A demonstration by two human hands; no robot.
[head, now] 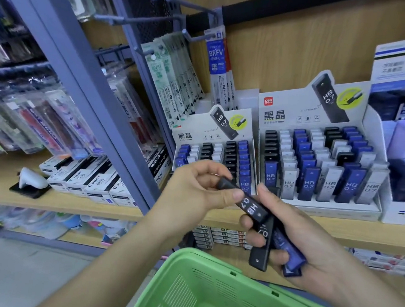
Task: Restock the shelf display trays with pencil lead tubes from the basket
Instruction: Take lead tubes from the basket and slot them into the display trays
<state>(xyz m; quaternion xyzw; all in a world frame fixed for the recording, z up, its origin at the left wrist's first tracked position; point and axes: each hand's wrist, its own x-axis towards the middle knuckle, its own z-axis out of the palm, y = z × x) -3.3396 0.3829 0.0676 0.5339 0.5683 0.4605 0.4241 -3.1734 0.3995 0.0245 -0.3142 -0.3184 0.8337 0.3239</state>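
Mid-frame, the left hand [200, 192] pinches one black plastic lead tube [247, 202]; the right hand [310, 248] grips a fanned black-and-blue tube bundle [259, 258] that may slip past the green plastic basket [211, 260]

Light: bright, even and cool-toned, falling from above, with no hard shadows. Soft shade lies beneath the wooden shelf [45, 203].
Glare: there is a pale sheen on the hanging blister packs [40, 119] at far left. The pale box [404, 73] at far right looks washed out.
Focus: sharpest at centre, where the print on the display tray [326, 209] is crisp. Lettering on the held tubes [253, 206] is readable but slightly soft.
Blur: the left-side packs and the lower-shelf goods [31, 221] are smeared. The green basket [209, 288], nearest, is a little soft.
Distortion: wide-angle bowing. The grey shelf upright [88, 99] leans, and shelf edges curve toward the frame borders.
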